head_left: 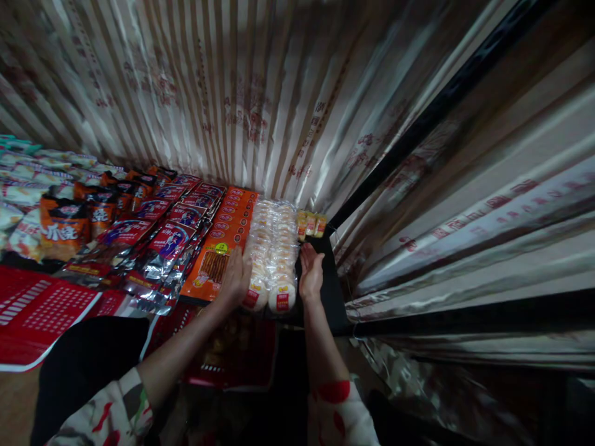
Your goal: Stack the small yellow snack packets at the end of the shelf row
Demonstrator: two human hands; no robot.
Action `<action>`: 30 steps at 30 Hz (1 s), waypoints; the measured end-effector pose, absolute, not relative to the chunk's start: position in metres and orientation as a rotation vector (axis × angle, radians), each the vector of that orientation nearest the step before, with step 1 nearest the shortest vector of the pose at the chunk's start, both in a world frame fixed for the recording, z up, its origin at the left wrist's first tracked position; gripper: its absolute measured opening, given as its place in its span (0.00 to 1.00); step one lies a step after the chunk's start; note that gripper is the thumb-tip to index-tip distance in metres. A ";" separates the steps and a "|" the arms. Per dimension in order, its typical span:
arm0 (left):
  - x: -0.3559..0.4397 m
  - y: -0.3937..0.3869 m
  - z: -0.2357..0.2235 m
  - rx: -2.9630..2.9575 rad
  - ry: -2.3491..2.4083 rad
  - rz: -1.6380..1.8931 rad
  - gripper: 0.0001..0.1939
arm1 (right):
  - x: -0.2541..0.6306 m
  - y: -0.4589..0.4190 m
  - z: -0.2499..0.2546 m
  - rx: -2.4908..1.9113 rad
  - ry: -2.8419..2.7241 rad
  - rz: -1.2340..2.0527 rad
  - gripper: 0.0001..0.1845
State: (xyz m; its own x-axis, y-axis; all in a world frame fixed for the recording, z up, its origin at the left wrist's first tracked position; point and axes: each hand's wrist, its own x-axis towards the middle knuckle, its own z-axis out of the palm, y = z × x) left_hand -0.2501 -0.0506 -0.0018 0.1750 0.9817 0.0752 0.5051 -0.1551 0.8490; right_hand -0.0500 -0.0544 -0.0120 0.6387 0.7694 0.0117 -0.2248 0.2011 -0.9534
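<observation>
The left hand (237,279) and right hand (311,272) are being held open, unclenched, flanking the wrapped buns (284,272). These are being supported by the black table (332,291), rows running away from the person, the left hand seemingly nearer.

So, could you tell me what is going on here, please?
Two bare hands flank two rows of clear-wrapped round buns: the left hand at one side, the right hand at the other. Orange packaging lies left of the buns, small yellow packs beyond the right hand.
</observation>
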 end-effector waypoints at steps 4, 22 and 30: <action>-0.260 -0.075 -0.006 1.773 1.426 0.934 0.29 | -0.063 -0.085 -0.018 -1.205 -0.569 0.751 0.37; -0.264 -0.104 -0.009 2.011 1.295 0.970 0.29 | -0.085 -0.093 -0.019 -1.323 -0.520 0.506 0.33; -0.299 -0.151 -0.015 2.399 1.099 1.004 0.20 | -0.111 -0.151 -0.014 -1.674 -0.941 0.086 0.22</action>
